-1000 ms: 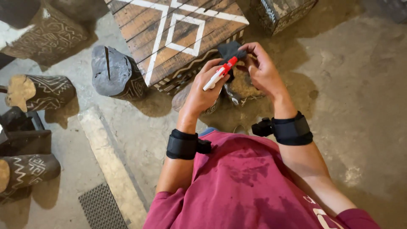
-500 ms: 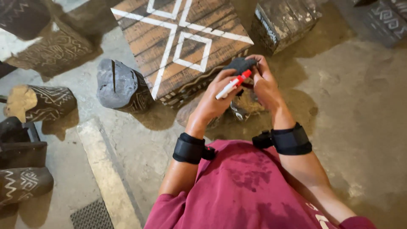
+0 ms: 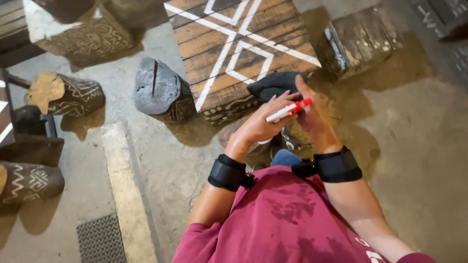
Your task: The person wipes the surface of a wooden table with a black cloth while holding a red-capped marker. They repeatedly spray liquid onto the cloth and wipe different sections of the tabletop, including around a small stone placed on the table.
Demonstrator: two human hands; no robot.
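Both my hands have drifted right: my left hand still grips the red-capped white marker, my right hand clasps the dark carved piece just beyond it.

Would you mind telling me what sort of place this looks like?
Probably a woodcraft workshop or yard: carved wooden stumps with white patterns stand on a concrete floor, beside a wooden table painted with white diamonds. The left hand holds a red-and-white marker.
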